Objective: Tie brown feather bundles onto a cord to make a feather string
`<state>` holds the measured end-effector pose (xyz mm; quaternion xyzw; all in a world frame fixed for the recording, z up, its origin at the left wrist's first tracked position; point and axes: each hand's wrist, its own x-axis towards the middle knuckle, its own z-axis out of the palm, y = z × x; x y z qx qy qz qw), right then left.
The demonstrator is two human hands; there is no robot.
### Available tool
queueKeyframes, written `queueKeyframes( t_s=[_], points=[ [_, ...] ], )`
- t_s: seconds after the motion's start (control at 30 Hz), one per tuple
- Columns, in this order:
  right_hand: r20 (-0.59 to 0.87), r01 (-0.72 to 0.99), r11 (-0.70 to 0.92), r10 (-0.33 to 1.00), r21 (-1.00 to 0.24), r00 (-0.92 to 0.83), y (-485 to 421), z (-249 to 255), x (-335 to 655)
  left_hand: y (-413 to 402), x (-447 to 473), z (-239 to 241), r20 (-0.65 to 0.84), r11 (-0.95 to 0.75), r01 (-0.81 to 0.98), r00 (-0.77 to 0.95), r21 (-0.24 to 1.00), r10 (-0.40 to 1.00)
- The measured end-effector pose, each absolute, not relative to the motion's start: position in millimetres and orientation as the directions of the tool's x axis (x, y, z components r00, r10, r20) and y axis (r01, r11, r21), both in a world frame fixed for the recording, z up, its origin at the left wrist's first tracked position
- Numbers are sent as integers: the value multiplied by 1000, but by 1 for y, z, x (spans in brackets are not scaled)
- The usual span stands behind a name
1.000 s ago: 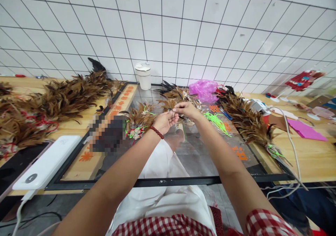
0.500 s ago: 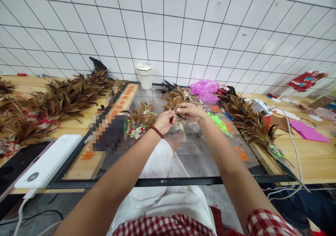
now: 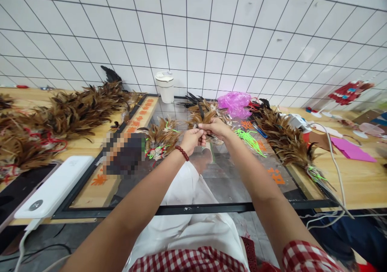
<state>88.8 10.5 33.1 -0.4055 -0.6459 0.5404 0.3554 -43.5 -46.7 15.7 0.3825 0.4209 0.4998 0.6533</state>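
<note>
My left hand [image 3: 192,140] and my right hand [image 3: 215,128] meet over the glass tabletop [image 3: 223,179], fingers pinched together on a small bunch of brown feathers [image 3: 202,117] that fans up between them. A red bead bracelet sits on my left wrist. Just left of my hands lies a tied feather bundle with neon green cord [image 3: 159,137]. Loose neon green cords [image 3: 249,139] lie to the right of my right hand.
Brown feather heaps cover the wooden bench at left [image 3: 72,110] and right [image 3: 286,141]. A white lidded cup [image 3: 165,87] stands by the tiled wall, a pink plastic bag [image 3: 235,103] beside more feathers. A white power bank [image 3: 53,189] and cables lie near the front edge.
Both hands stay pinched on the feather bunch, shifting slightly; the feathers now stand a little higher above my fingers.
</note>
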Motion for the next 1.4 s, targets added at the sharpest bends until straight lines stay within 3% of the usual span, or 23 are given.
queueKeyframes(
  t_s=[0.1,0.2,0.27,0.33,0.4,0.47,0.57,0.63,0.77,0.97,1.1,1.2,1.27,1.33,1.4],
  points=[
    [84,480,264,928,-837,-363,15,37,99,-44,-46,15,-180,176,-398,27,900,983],
    [66,805,342,932,-485,-357,17,39,107,-40,-50,14,-191,148,-486,-40,862,981],
    [21,883,340,936,-323,-353,16,37,107,-38,-51,12,-192,131,-519,-65,845,979],
    [-8,897,344,933,-278,-360,14,35,105,-36,-52,11,-190,113,-540,-89,834,978],
    [-3,869,347,928,-352,-372,15,34,104,-35,-52,9,-190,100,-555,-107,826,976],
    [19,770,286,942,-571,-335,16,35,106,-34,-52,9,-189,94,-561,-114,823,975],
    [-58,417,59,963,-907,-263,19,40,110,-34,-52,9,-199,107,-558,-107,823,974],
    [-119,180,-66,946,-981,-301,18,43,109,-35,-51,9,-216,130,-554,-93,822,972],
    [-96,9,-101,917,-995,-387,10,45,98,-35,-50,8,-245,195,-548,-19,814,969],
    [-73,60,-53,916,-997,-395,7,38,88,-35,-50,8,-252,221,-516,10,828,968],
    [-63,118,-20,926,-993,-373,9,32,85,-37,-48,8,-200,181,-382,-8,906,980],
    [-24,179,46,929,-983,-370,11,32,85,-37,-47,6,-168,157,-227,-29,961,985],
    [62,239,127,962,-963,-265,14,35,90,-37,-47,6,-160,146,-199,-57,969,985],
    [198,388,224,974,-894,-105,19,39,101,-36,-49,7,-152,126,-262,-79,957,985],
    [305,621,277,950,-733,-64,23,42,115,-36,-50,8,-159,122,-371,-69,921,985]
  ],
)
